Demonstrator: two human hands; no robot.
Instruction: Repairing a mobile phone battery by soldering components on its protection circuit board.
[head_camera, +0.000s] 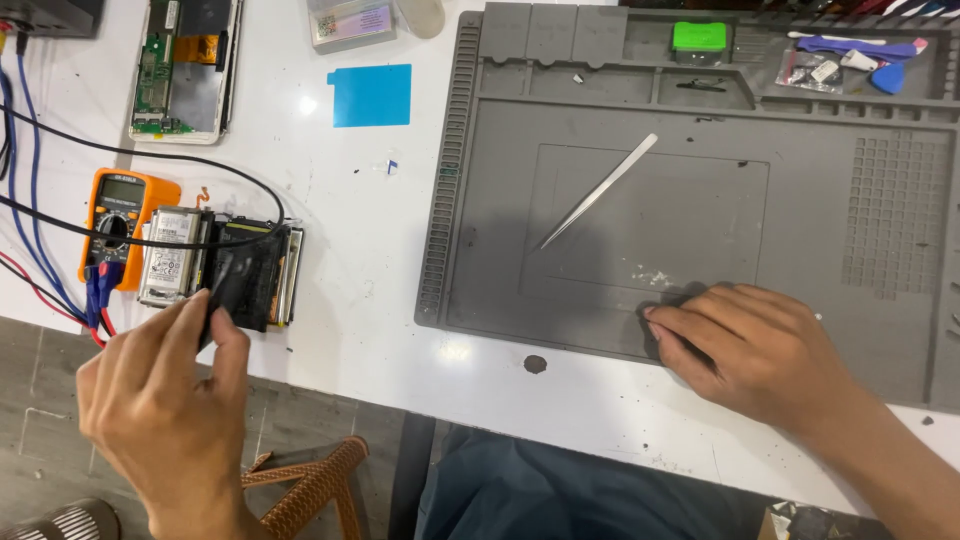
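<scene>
My left hand (165, 400) is at the table's front left edge. Its thumb and fingers pinch a flat black part (240, 285) that lies over an opened phone (175, 258) with a silver battery showing. My right hand (755, 350) rests palm down on the lower right of the grey work mat (500, 260), fingers together. A dark patch shows under its fingertips; whether it is an object or shadow is unclear. Thin metal tweezers (597, 192) lie slanted on the mat, apart from both hands.
An orange multimeter (120, 215) with black, red and blue leads sits left of the phone. A second opened device (185, 65) and a blue film sheet (371, 95) lie farther back. The mat's top trays hold a green block (699, 37) and blue pry tools (865, 50). A brown stool (315, 480) stands below.
</scene>
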